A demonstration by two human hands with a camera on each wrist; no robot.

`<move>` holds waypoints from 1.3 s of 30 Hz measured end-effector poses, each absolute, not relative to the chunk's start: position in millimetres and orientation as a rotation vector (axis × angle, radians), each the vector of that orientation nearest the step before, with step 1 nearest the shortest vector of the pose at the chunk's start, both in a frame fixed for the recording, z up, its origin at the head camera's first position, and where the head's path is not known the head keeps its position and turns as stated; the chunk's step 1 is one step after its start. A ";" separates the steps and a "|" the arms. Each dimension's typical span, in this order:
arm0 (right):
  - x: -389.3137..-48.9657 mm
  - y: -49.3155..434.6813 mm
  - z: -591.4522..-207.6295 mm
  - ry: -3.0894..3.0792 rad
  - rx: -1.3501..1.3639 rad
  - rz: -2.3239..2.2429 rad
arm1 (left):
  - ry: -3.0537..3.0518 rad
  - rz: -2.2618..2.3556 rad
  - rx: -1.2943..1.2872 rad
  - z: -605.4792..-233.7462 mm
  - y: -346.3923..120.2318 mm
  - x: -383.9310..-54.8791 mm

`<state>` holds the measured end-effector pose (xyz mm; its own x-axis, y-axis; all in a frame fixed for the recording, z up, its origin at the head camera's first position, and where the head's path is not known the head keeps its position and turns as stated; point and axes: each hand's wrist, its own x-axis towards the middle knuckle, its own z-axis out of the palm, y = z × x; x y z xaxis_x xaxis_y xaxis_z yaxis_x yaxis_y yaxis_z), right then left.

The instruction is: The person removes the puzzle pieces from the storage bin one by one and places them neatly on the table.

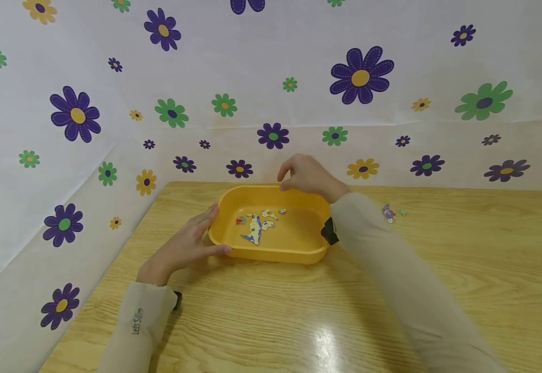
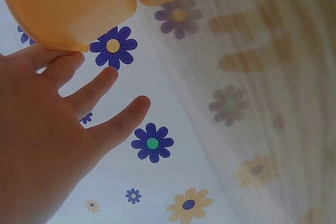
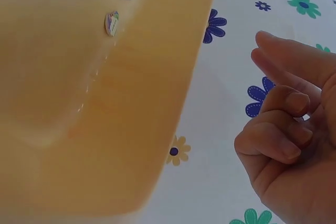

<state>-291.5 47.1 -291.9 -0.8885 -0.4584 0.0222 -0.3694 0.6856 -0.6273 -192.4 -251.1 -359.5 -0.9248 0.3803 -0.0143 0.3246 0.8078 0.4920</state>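
Note:
A yellow tray (image 1: 299,255) stands on the wooden table, with several small flat printed cut-out pieces (image 1: 255,229) lying in its left half. My left hand (image 1: 182,248) rests against the tray's left end, thumb along the near wall and fingers at the side. In the left wrist view its fingers (image 2: 97,90) are spread and fairly straight. Over the far rim hovers my right hand (image 1: 310,177). The right wrist view shows the lower fingers (image 3: 270,142) curled, thumb and forefinger tips close together, with nothing visible between them. A small cut-out piece (image 3: 111,23) lies inside near the wall.
More small colourful pieces (image 1: 389,213) lie on the table (image 1: 476,259) to the right of the tray. Flower-patterned white sheeting (image 1: 303,109) rises behind and along the left side. Dark devices (image 1: 329,232) sit at both wrists.

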 end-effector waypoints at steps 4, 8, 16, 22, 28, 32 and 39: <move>-293.5 41.7 -293.1 2.756 -0.655 -0.999 | 2.879 0.750 0.557 -359.0 -251.2 -192.1; -296.6 41.1 -297.8 2.725 -0.643 -0.987 | 2.878 0.753 0.553 -359.0 -251.3 -192.1; -300.7 39.5 -305.6 2.594 -0.754 -0.923 | 2.887 0.744 0.554 -360.3 -252.8 -192.8; -301.5 34.1 -310.6 2.582 -0.704 -0.834 | 2.887 0.744 0.552 -360.4 -251.7 -192.7; -300.8 30.1 -323.8 2.549 -0.528 -0.777 | 2.885 0.737 0.547 -360.3 -252.1 -192.8; -300.7 30.4 -330.9 2.555 -0.493 -0.728 | 2.886 0.737 0.545 -361.3 -251.7 -193.1; -301.8 29.8 -338.9 2.592 -0.514 -0.610 | 2.889 0.731 0.546 -361.0 -251.1 -192.7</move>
